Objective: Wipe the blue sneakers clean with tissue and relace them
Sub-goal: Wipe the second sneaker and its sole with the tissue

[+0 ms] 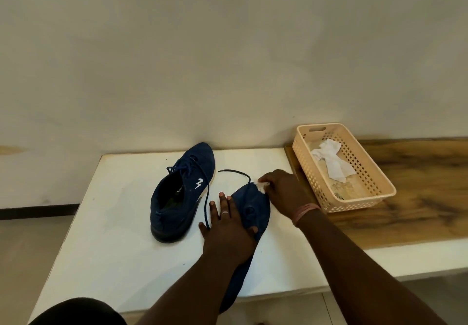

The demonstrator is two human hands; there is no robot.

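Right hand with tissue (crumpled) on sneaker toe

No words or numbers can be read anywhere. The only sign is a white zigzag logo on the side of the laced blue sneaker near the table's far edge.

Operator's body, head view: two bare forearms, no sleeves visible.
Left hand: pale ring on one finger. Right hand: stacked pinkish-red thread bands round the wrist. Dark, rounded clothed shape at bottom-left frame edge; garment type indeterminate.
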